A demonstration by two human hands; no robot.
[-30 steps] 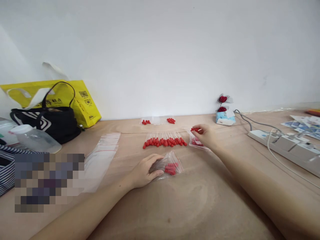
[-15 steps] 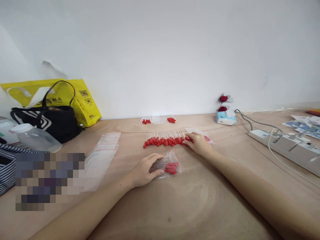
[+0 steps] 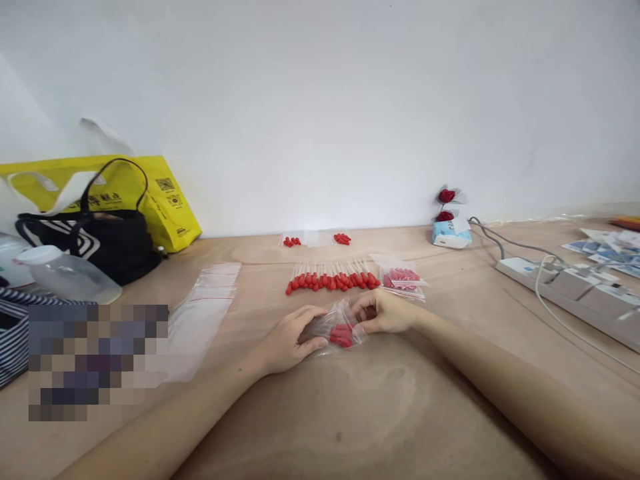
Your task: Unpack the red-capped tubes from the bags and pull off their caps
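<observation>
Clear bag point(image 3: 334, 319) w/ red-tipped pcs point(image 3: 341, 337) lies on table point(image 3: 325, 413) btwn hands; long axis approx. sideways, tips nearer R end. L hand point(image 3: 293, 339) grips its left end, fingers & thumb curled round; R hand point(image 3: 384, 312) pinches right edge.

The head camera looks forward and down at both hands point(image 3: 291, 339).

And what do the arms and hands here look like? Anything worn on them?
They're human, with no cables or machine parts. The left hand and right hand are ungloved, and no ring shows on the visible fingers. The left forearm and right forearm show no sleeve, watch or bracelet. A tiny spot marks the left forearm.
</observation>
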